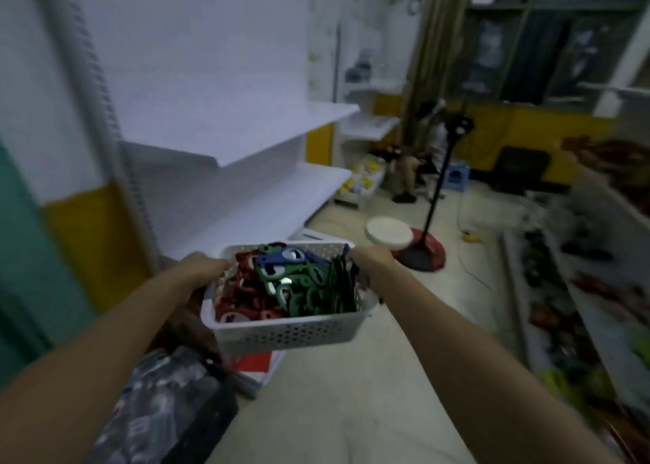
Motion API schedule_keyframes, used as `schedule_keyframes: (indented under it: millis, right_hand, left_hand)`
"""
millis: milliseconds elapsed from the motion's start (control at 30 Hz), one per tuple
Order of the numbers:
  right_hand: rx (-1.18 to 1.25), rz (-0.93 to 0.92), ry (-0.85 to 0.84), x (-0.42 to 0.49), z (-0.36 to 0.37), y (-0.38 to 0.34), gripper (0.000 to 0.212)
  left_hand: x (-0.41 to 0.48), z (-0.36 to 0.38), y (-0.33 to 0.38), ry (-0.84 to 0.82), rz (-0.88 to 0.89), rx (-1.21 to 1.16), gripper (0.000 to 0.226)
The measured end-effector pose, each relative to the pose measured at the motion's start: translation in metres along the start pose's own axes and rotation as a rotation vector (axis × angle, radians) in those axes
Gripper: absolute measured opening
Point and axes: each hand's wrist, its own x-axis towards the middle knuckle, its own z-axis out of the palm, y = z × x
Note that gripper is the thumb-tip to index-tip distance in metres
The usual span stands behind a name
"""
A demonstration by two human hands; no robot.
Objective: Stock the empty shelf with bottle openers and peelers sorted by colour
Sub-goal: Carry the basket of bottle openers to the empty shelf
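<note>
With left hand [205, 266] and right hand [370, 257] gripping the basket [281, 328] by its sides, we should set it level on the shelf [274, 196].

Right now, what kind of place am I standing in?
Most likely a small shop, perhaps mid-restock: bare white display shelves on the left, blurred racks crowded with goods along the right, and a white basket of red, green and blue utensils carried in front.

Left grip [207, 265] and right grip [369, 257] curled, held out ahead.
</note>
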Motion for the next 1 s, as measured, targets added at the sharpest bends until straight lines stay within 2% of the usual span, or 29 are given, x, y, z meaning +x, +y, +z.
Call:
schedule_keyframes:
  millis: [133,300,500,767,1000]
  right_hand:
    - [0.084,0.105,0.108,0.050,-0.038,0.027,0.013]
    - [0.086,0.240,0.195,0.126,-0.079,0.064,0.020]
    - [0.067,0.365,0.166,0.215,-0.121,0.087,0.022]
    - [0.096,0.412,0.168,0.325,-0.155,0.077,0.020]
    - [0.107,0.394,0.194,0.447,-0.166,0.030,0.015]
  left_hand:
    - [0.052,0.069,0.036,-0.084,0.061,0.044,0.030]
    - [0.111,0.162,0.073,-0.240,0.017,0.066,0.028]
    - [0.183,0.247,0.105,-0.360,-0.064,0.114,0.027]
    - [0.276,0.310,0.161,-0.380,-0.098,0.150,0.027]
    - [0.394,0.341,0.224,-0.385,-0.069,0.118,0.030]
